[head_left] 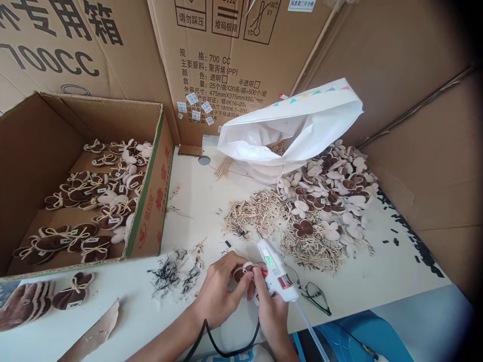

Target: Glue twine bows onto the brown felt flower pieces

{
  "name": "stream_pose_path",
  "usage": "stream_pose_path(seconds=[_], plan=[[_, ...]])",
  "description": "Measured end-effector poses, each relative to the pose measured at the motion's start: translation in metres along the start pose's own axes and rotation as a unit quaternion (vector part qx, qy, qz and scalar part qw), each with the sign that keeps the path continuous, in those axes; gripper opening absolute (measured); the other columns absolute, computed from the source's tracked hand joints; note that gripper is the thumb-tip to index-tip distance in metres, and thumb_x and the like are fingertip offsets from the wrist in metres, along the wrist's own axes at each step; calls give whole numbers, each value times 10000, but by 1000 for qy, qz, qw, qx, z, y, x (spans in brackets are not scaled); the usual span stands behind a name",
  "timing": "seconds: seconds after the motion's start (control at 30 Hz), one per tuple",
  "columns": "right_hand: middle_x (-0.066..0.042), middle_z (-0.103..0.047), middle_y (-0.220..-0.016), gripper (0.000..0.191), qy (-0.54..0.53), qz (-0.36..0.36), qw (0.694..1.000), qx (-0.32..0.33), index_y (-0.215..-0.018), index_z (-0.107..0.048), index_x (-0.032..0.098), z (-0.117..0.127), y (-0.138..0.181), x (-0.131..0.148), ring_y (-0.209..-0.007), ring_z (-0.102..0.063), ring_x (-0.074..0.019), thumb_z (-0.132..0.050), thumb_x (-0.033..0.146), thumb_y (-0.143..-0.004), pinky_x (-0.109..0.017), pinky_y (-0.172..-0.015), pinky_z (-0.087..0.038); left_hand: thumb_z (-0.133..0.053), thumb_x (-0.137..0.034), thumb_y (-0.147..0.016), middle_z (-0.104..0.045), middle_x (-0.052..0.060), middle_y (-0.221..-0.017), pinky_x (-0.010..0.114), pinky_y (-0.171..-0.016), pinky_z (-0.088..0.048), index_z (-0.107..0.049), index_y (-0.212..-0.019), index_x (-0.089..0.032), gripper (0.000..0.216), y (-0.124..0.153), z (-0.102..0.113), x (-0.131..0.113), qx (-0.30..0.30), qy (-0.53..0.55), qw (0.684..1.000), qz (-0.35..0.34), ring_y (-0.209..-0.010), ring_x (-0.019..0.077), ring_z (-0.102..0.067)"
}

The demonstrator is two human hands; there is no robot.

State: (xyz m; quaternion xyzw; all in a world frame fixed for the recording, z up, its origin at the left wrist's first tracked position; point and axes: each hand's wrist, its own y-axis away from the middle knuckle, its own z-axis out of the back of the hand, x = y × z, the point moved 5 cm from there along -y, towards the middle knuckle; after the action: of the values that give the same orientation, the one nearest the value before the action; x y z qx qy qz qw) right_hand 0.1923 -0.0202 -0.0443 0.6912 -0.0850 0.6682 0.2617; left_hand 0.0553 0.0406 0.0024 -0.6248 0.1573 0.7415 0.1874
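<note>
Likely light and soft, best held by its pale rim, the small brown piece (238, 274) is pinched in the left hand (219, 289) beside the glue gun (277, 271), which the right hand (273, 312) grips, thumb seemingly touching the piece too.

Our white table (199, 186) holds an open cardboard box (153, 201) on the left, and near it we see a tangle of dark threads (166, 274). Farther right lie heaps of short cords (258, 211), a pile of fabric flowers (335, 193), scattered black strips (426, 254) and glasses (316, 292).
</note>
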Motion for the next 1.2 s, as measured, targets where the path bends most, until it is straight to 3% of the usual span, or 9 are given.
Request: stream_pose_path(seconds=[0.23, 0.4, 0.7, 0.8, 0.87, 0.97, 1.1, 1.2], plan=[[68, -502, -562, 281, 0, 9, 1000, -28, -864, -640, 201, -3, 1, 2, -518, -493, -145, -703, 466, -935, -276, -519, -435, -527, -174, -1032, -682, 83, -964, 330, -779, -485, -659, -1069, -214, 143, 5, -5, 0, -45, -102, 989, -100, -897, 223, -626], [56, -521, -583, 296, -5, 18, 999, -36, -793, -623, 217, -8, 3, 10, -549, -524, -159, -715, 469, -917, -292, -560, -468, -522, -87, -1007, -720, 79, -943, 353, -761, -444, -651, -1149, -227, 237, 15, -9, 2, -67, -192, 959, -196, -813, 221, -607], [34, -587, -621, 265, -3, 5, 998, -69, -830, -667, 241, -11, 4, 21, -566, -538, -187, -769, 486, -852, -310, -565, -504, -517, -48, -988, -744, 96, -983, 360, -753, -457, -615, -1283, -215, 353, 14, -8, -4, -47, -208, 942, -259, -795, 225, -592], [-2, -660, -703, 268, -4, -7, 997, -83, -875, -694, 225, -11, 2, 18, -617, -588, -199, -770, 481, -849, -311, -591, -521, -531, -61, -989, -734, 92, -963, 356, -750, -466, -644, -1215, -219, 298, 11, -8, -2, -44, -171, 958, -227, -814, 227, -611], [-17, -687, -746, 274, -6, -14, 996, -87, -912, -706, 216, -12, 2, 17, -657, -618, -208, -766, 478, -857, -312, -613, -529, -546, -101, -1000, -706, 78, -907, 335, -724, -477, -675, -1139, -219, 224, 9, -5, 1, -63, -117, 976, -172, -800, 216, -619], [8, -641, -649, 283, -12, -22, 996, -86, -852, -699, 211, -11, 1, 15, -600, -595, -199, -750, 489, -876, -310, -574, -499, -588, -197, -1014, -679, 58, -869, 305, -699, -495, -703, -1056, -216, 124, 7, -1, 7, -93, -19, 993, -74, -777, 193, -639], [17, -616, -592, 366, -26, -23, 995, -89, -774, -673, 199, -5, 3, 12, -490, -518, -154, -685, 533, -922, -289, -485, -391, -616, -324, -1020, -729, 57, -903, 303, -741, -530, -676, -1016, -194, 143, 8, -4, 17, -96, 100, 989, 51, -819, 199, -686], [37, -585, -543, 363, -37, -18, 996, -85, -826, -711, 187, -3, 6, 11, -499, -517, -150, -700, 541, -907, -288, -525, -414, -646, -378, -1002, -740, 65, -944, 313, -782, -550, -648, -1017, -185, 194, 8, -8, 22, -103, 161, 977, 94, -868, 211, -698]])
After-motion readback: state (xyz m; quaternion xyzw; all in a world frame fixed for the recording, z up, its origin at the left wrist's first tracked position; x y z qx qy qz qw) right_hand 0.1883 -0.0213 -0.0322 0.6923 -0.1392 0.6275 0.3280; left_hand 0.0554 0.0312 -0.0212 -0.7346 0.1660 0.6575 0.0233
